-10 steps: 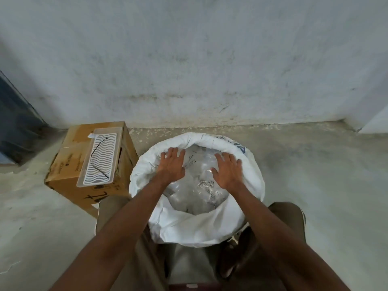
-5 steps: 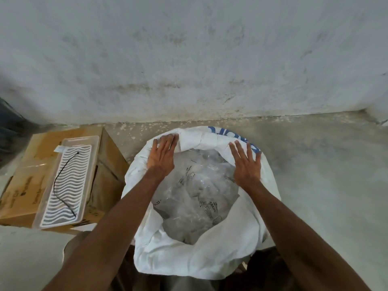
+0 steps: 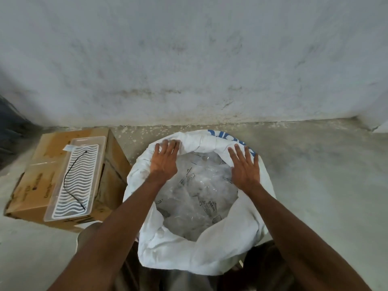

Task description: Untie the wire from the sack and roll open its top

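A white woven sack [image 3: 195, 257] stands on the floor between my knees, its top rolled down into a thick rim and its mouth wide open. Clear plastic bags [image 3: 197, 192] with black print fill the inside. My left hand [image 3: 164, 162] lies flat on the far left of the rim, fingers spread. My right hand [image 3: 244, 169] lies flat on the far right of the rim, fingers spread over blue lettering. A black wire [image 3: 72, 179] lies loose in a clear plastic tray [image 3: 95, 164] to the left.
The tray rests on a brown cardboard box [image 3: 39, 175] left of the sack. A stained white wall [image 3: 189, 59] runs close behind. Bare concrete floor [image 3: 325, 185] spreads to the right. A dark surface [image 3: 10, 127] shows at the far left edge.
Both hands have moved outward and farther away, from the plastic inside the sack onto its far rim. The mouth is wider. The view has shifted closer.
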{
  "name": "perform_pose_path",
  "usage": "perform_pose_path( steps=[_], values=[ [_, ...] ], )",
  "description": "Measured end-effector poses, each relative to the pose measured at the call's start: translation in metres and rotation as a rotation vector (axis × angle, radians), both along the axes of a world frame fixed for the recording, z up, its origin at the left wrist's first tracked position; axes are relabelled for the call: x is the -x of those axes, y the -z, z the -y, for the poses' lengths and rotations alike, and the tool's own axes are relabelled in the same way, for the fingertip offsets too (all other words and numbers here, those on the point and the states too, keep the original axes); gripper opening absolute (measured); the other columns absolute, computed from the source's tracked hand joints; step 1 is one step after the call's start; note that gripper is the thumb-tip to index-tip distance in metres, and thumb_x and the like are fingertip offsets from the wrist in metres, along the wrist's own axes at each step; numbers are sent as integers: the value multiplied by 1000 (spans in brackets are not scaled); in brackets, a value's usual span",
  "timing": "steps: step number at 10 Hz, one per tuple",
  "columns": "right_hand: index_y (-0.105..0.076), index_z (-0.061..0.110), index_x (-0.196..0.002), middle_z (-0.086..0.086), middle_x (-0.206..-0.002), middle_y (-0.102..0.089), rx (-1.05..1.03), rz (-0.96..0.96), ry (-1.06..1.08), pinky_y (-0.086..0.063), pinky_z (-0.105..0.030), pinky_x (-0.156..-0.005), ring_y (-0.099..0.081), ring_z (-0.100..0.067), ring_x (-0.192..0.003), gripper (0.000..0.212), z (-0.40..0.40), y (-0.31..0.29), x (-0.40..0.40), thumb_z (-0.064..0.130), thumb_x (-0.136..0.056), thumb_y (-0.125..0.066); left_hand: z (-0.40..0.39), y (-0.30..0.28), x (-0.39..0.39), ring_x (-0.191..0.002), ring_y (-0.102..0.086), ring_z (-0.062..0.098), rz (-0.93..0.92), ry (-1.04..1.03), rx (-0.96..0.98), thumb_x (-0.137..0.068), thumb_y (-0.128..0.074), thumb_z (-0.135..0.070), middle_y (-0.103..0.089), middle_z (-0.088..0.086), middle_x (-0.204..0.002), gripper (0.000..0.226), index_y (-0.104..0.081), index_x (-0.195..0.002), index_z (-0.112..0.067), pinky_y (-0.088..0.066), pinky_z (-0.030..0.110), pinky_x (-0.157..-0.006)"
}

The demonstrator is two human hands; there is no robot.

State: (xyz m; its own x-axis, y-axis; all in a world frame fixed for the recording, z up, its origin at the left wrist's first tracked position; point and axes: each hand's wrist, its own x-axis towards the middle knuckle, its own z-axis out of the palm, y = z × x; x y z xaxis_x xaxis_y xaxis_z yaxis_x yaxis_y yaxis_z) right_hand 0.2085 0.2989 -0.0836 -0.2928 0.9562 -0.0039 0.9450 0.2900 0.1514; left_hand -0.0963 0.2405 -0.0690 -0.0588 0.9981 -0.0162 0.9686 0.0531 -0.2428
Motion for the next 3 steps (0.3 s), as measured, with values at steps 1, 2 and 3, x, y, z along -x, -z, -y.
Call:
perform_pose_path(
  steps=[1,2,3],
  values=[
    [-8,24,-161,-5,-169,-4,-44,-10,-56,-9,-61,-121,-4,-34,-155,84,33,-26,0,46,-94,-53,35,-19,-6,-157,0,28,68,-1,-7,-96,-43,-27,-2,5,-171,81,3,-163,-16,-4,53,-126],
    [-14,23,-161,-5,-169,-10,-88,-77,-73,-12,-59,-120,-9,-33,-155,83,68,-46,-3,38,-93,-58,73,-34,-14,-158,1,25,144,-15,-79,-96,-43,-28,-2,3,-171,81,1,-163,-17,-5,52,-126],
    [-14,23,-161,-4,-169,-9,-99,-172,-86,-9,-59,-122,-7,-32,-155,79,110,-58,1,37,-96,-57,112,-41,-22,-157,-13,27,238,-10,-190,-92,-52,-28,-17,4,-169,81,-14,-163,-16,-17,54,-124]
  ],
)
